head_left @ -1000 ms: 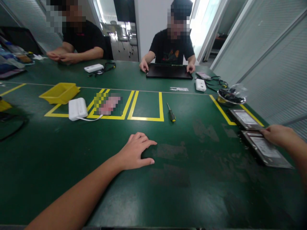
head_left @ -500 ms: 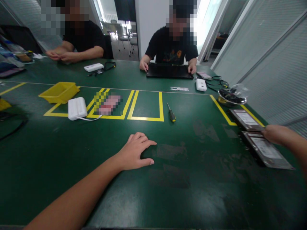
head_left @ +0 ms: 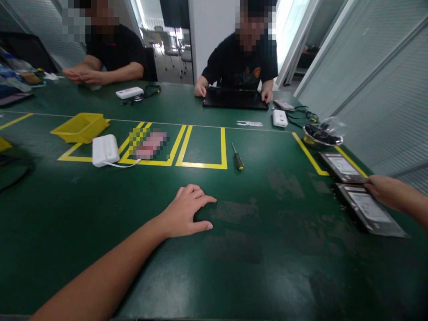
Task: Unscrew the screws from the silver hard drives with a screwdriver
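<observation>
My left hand (head_left: 185, 214) rests on the green table (head_left: 160, 272) with its fingers apart and nothing in it. Off to the right, my right hand (head_left: 381, 189) has its fingers closed at the near right corner of a hard drive (head_left: 344, 166), which has a white label. Its fingertips are partly hidden. Just in front lies a second labelled hard drive (head_left: 371, 209), close under the same hand. A screwdriver (head_left: 238, 159) with a dark and yellow handle lies beyond my left hand.
A yellow bin (head_left: 80, 129) and a white power bank (head_left: 105, 150) cabled to a blurred phone (head_left: 152, 145) stand left, near yellow tape outlines. A metal bowl (head_left: 323, 137) of dark parts sits behind the drives. Across the table, one person holds a black panel (head_left: 236, 99); another sits left.
My right hand stays at the corner of the rear hard drive, and both drives keep their places. The whole view has shifted slightly; my left hand still rests on the table.
</observation>
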Available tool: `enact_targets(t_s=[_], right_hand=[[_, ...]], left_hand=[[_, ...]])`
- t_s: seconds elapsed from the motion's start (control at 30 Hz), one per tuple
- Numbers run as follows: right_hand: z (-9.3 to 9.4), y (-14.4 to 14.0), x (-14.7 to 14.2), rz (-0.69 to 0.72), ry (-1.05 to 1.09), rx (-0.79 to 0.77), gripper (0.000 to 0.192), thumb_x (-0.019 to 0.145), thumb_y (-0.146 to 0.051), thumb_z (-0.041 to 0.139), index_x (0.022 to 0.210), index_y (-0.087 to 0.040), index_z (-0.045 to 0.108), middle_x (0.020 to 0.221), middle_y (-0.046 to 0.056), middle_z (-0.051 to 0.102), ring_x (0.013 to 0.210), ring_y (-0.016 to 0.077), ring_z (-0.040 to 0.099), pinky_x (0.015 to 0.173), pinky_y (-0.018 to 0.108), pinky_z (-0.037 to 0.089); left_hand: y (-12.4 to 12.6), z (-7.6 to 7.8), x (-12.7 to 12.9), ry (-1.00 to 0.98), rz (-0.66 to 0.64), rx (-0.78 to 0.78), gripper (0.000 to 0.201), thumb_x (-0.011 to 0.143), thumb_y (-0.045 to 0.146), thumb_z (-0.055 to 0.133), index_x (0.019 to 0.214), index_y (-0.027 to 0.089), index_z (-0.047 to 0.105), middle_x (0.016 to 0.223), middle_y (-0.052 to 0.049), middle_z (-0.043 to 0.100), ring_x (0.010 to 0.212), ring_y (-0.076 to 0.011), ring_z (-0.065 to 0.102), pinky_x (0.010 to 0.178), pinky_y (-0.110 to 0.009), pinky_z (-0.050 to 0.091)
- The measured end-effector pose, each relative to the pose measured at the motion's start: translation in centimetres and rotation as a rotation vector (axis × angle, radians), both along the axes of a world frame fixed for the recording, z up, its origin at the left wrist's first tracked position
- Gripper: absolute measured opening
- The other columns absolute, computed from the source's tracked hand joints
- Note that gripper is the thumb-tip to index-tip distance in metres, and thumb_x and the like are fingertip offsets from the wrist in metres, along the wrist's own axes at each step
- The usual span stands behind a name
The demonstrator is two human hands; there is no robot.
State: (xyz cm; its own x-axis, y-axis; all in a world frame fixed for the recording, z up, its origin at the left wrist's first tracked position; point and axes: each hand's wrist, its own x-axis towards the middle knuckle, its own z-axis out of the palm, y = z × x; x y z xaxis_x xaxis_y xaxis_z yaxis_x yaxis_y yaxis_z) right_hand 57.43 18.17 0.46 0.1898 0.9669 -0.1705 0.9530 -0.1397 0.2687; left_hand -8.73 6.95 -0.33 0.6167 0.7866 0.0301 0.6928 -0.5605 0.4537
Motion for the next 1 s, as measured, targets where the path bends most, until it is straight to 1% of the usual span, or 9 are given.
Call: enact_targets(t_s=[0.1, 0.23, 0.4, 0.5, 0.67, 0.77, 0.83, 0.93, 1.0], right_hand=[[0.1, -0.3, -0.4, -0.013, -0.008, -0.043, 0.017, 0.094, -0.024, 0.053, 0.084, -0.014, 0.063, 0.084, 0.005, 0.066, 0.079, 0.0158, 0.063, 0.075, 0.031, 0.050], [0.5, -0.7, -1.0, -0.046, 0.016, -0.033, 0.023, 0.093, -0.024, 0.044, 0.094, -0.015, 0.065, 0.099, 0.015, 0.070, 0.089, 0.0252, 0.066, 0.079, 0.033, 0.048], [0.9, -0.4, -1.1, -0.142, 0.029, -0.027, 0.034, 0.091, -0.036, 0.043, 0.100, -0.016, 0.068, 0.107, 0.016, 0.071, 0.097, 0.0305, 0.065, 0.080, 0.037, 0.048], [1.2, -0.2, -1.0, -0.218, 0.039, -0.017, 0.042, 0.090, -0.047, 0.044, 0.104, -0.016, 0.070, 0.107, 0.015, 0.072, 0.097, 0.0314, 0.065, 0.074, 0.036, 0.049], [1.5, 0.0, -1.6, -0.295, 0.021, -0.029, 0.040, 0.089, -0.047, 0.046, 0.089, -0.016, 0.071, 0.097, 0.017, 0.073, 0.090, 0.0319, 0.066, 0.068, 0.036, 0.048], [1.9, 0.2, -2.6, -0.267, -0.006, -0.025, 0.037, 0.090, -0.042, 0.044, 0.080, -0.016, 0.068, 0.095, 0.019, 0.072, 0.087, 0.0328, 0.066, 0.067, 0.037, 0.047], [2.3, 0.2, -3.6, -0.227, -0.018, -0.006, 0.036, 0.090, -0.037, 0.040, 0.080, -0.015, 0.066, 0.092, 0.021, 0.071, 0.083, 0.0321, 0.066, 0.067, 0.038, 0.047], [2.7, -0.6, -5.6, -0.121, -0.015, 0.048, 0.036, 0.090, -0.035, 0.037, 0.090, -0.014, 0.065, 0.094, 0.020, 0.070, 0.084, 0.0319, 0.064, 0.070, 0.039, 0.046], [2.5, -1.7, -7.1, 0.001, 0.023, 0.059, 0.037, 0.090, -0.040, 0.037, 0.097, -0.016, 0.065, 0.098, 0.017, 0.069, 0.088, 0.0304, 0.063, 0.075, 0.038, 0.047]], left_hand=[[0.0, 0.0, 0.0, 0.000, -0.001, -0.005, 0.063, 0.080, 0.058, 0.068, 0.134, 0.030, 0.054, 0.111, -0.007, 0.060, 0.116, -0.0313, 0.042, 0.093, -0.043, 0.032], [0.0, 0.0, 0.1, 0.001, 0.001, -0.004, 0.063, 0.079, 0.057, 0.069, 0.134, 0.029, 0.054, 0.111, -0.007, 0.061, 0.116, -0.0315, 0.042, 0.093, -0.043, 0.032], [0.1, -0.1, 0.2, 0.010, 0.001, -0.002, 0.064, 0.079, 0.057, 0.069, 0.134, 0.029, 0.054, 0.111, -0.006, 0.060, 0.116, -0.0307, 0.042, 0.093, -0.043, 0.032], [0.0, 0.0, 0.1, 0.015, 0.001, -0.007, 0.063, 0.080, 0.056, 0.069, 0.134, 0.029, 0.053, 0.111, -0.006, 0.060, 0.116, -0.0306, 0.042, 0.093, -0.043, 0.031], [0.0, 0.0, 0.1, 0.010, -0.002, -0.002, 0.063, 0.080, 0.057, 0.068, 0.134, 0.029, 0.053, 0.112, -0.007, 0.060, 0.116, -0.0313, 0.042, 0.093, -0.044, 0.032], [0.0, 0.0, 0.0, 0.009, -0.001, -0.003, 0.063, 0.080, 0.057, 0.068, 0.134, 0.029, 0.053, 0.112, -0.007, 0.060, 0.116, -0.0314, 0.042, 0.093, -0.044, 0.032], [0.1, 0.0, 0.0, 0.008, -0.003, -0.002, 0.063, 0.080, 0.057, 0.068, 0.135, 0.030, 0.053, 0.112, -0.007, 0.060, 0.116, -0.0315, 0.042, 0.093, -0.044, 0.032], [0.1, 0.0, 0.0, 0.002, -0.008, 0.003, 0.063, 0.080, 0.058, 0.068, 0.134, 0.030, 0.054, 0.111, -0.008, 0.061, 0.116, -0.0318, 0.042, 0.093, -0.044, 0.031], [0.1, 0.0, 0.0, -0.001, -0.007, 0.003, 0.063, 0.079, 0.058, 0.068, 0.134, 0.029, 0.054, 0.111, -0.008, 0.061, 0.116, -0.0317, 0.042, 0.093, -0.044, 0.031]])
